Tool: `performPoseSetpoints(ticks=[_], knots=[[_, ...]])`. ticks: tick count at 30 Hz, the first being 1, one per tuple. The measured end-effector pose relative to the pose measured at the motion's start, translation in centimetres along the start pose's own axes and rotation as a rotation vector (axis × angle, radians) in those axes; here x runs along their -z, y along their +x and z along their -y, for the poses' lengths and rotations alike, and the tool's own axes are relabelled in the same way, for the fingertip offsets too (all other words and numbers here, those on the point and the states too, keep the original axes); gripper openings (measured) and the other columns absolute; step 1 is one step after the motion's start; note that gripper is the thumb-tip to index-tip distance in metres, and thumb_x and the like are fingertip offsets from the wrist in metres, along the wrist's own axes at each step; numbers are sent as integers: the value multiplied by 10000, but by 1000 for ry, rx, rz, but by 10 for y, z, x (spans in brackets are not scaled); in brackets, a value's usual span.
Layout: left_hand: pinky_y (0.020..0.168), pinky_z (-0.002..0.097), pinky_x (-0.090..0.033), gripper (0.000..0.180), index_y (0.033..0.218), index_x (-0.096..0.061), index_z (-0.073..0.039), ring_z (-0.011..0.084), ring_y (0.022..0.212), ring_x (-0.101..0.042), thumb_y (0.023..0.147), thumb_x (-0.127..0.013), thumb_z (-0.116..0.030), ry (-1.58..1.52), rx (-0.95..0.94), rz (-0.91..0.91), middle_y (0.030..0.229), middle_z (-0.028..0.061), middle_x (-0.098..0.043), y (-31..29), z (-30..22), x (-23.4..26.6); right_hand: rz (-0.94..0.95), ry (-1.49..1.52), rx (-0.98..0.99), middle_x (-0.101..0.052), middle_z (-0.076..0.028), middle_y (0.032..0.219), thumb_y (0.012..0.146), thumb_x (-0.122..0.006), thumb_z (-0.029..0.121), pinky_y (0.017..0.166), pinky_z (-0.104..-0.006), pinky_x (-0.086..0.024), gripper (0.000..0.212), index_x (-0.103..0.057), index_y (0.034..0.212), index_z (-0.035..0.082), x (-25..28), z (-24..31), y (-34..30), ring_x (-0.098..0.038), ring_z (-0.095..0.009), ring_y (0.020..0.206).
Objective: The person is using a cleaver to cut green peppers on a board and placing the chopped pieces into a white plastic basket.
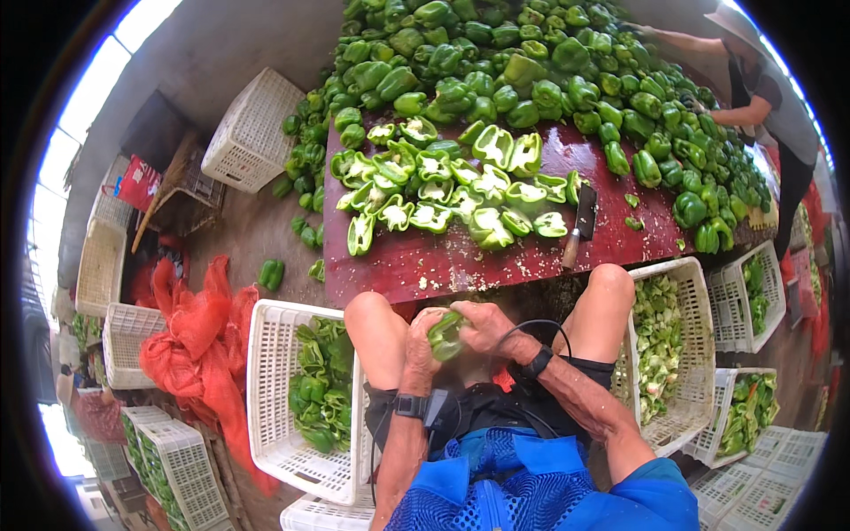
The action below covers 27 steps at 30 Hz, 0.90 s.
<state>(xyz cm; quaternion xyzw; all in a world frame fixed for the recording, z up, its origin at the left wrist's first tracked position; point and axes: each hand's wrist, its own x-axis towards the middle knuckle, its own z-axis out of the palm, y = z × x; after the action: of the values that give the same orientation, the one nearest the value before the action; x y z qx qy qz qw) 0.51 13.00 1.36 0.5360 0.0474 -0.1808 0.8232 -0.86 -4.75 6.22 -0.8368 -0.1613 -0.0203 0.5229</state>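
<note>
Nearest, the left hand [423,343] and the right hand [481,327] are both closed around 1 glossy, rounded green bell pepper [445,338]; whether it is whole or halved, I cannot tell. It should be light and crisp, liable to crack if squeezed hard; its waxy skin may slip, so the broad shoulders probably give the surest hold. At either side stand 2 white slatted plastic crates [266,389], green pieces left, pale scraps right. Beyond, a dark-red tabletop [372,276] bears a wooden-handled cleaver [585,212], pale-fleshed pepper halves [434,192] and, farthest, heaped whole green peppers [549,93].
</note>
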Motion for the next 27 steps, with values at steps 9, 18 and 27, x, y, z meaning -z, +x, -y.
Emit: performPoseSetpoints(ticks=[9,18,27], knots=[[809,493,-577,264,1072,-601,-16,298,918,-652,853,-602,-164,-486,406,135,1006,140,-653,-5,-35,-13,-46,261,-55,-669,-174,787,764,-536,61,608,-367,-539,397,-606,1149,-6,13,2,-1,-666,-253,653],[837,490,-573,366,1133,-560,7,336,1017,-640,854,-615,-224,-665,286,290,1090,195,-632,-12,-41,-27,96,1213,-481,-688,-111,869,833,-553,26,494,-260,-537,353,-627,1172,-40,37,7,-7,-638,-138,595],[842,552,-541,446,1241,-544,5,372,1089,-580,928,-550,-312,-730,119,199,1165,228,-599,-18,-38,-20,-244,1454,97,-628,-195,828,866,-539,214,366,-350,-485,453,-538,1201,-91,118,59,-31,-585,-263,437]])
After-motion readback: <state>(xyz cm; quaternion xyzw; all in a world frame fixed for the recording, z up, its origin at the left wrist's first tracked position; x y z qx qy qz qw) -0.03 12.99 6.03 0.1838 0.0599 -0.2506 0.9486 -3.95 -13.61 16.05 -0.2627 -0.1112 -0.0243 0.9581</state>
